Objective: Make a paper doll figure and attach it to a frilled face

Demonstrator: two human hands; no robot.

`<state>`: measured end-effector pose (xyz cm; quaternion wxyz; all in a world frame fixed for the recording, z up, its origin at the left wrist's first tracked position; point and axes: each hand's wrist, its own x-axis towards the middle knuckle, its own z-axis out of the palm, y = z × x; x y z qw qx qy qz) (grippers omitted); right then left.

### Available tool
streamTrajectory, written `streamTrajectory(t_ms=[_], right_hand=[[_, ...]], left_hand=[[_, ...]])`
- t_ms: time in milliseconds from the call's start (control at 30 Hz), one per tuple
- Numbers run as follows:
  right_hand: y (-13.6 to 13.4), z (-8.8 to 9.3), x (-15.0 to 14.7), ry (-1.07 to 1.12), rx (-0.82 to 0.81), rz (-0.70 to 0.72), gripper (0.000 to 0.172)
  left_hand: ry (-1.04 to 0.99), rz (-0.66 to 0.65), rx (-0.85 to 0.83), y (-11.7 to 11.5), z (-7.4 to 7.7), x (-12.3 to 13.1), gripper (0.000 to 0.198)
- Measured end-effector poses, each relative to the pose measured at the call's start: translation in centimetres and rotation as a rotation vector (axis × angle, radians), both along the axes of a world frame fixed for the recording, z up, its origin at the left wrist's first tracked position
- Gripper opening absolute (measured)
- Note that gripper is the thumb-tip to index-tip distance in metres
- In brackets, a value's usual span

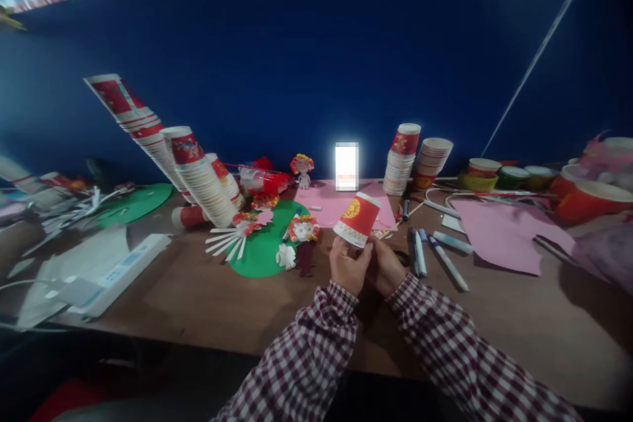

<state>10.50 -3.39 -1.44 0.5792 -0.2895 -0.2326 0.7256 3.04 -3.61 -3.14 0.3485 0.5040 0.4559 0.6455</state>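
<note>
A red and white paper cup (360, 219) with a gold emblem is tilted in front of me above the brown table. My left hand (349, 265) is closed around its lower end, thumb against the white band. Close beside it, my right hand (388, 267) has its fingers bent near the cup's lower right edge; whether it grips the cup is hidden. To the left lies a green paper sheet (257, 257) with white strips and paper cutouts on it. Several markers (448, 262) lie to the right of my right hand.
Leaning cup stacks (198, 175) stand at the left, shorter stacks (401, 161) at the back right. A lit screen (347, 167) stands behind the cup. A power strip (119, 273) lies left; pink paper (509, 237) lies right. A small paper figure (303, 171) stands at the back.
</note>
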Motion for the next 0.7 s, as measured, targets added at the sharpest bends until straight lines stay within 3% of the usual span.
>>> streamTrajectory(t_ms=[133, 300, 467, 700], right_hand=[[0.3, -0.7, 0.2, 0.011, 0.024, -0.004, 0.017], [0.7, -1.3, 0.2, 0.006, 0.019, -0.012, 0.016], [0.7, -1.0, 0.1, -0.015, -0.011, -0.016, 0.028], [0.3, -0.3, -0.1, -0.072, -0.011, -0.016, 0.03]], left_hand=[[0.1, 0.076, 0.033, 0.3, -0.4, -0.4, 0.013], [0.145, 0.1, 0.072, 0.2, 0.2, -0.5, 0.002], [0.111, 0.077, 0.076, 0.0, 0.8, -0.5, 0.009], [-0.075, 0.018, -0.021, 0.0, 0.6, -0.6, 0.015]])
